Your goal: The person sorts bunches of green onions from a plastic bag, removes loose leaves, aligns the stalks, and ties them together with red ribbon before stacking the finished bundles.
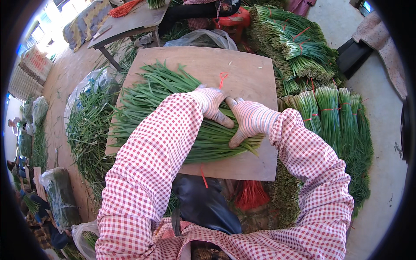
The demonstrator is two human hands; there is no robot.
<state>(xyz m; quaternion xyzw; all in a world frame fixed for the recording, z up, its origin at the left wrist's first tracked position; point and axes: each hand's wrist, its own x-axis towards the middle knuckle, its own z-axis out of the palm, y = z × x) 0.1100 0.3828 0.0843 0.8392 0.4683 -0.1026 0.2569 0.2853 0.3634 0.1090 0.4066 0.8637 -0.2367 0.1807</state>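
A wide bunch of green chives [151, 97] lies across a wooden board [253, 71], leaves fanned to the left and pale stem ends to the right. My left hand [212, 105], in a striped knit glove, grips it from above with the thumb stretched to the right. My right hand [251, 119], gloved alike, clasps the bunch nearer the stem ends, its thumb on the near side. The hands almost meet. One end of a red tie [222, 80] sticks out beyond the far side, and a red strip hangs at the board's near edge. The fingertips are partly hidden.
Tied chive bundles [323, 110] are stacked at the right, with a taller pile [299, 43] behind. Loose leaves [91, 134] heap up left of the board. Red ties [252, 195] hang below its near edge. Another table [130, 24] and a seated person are at the back.
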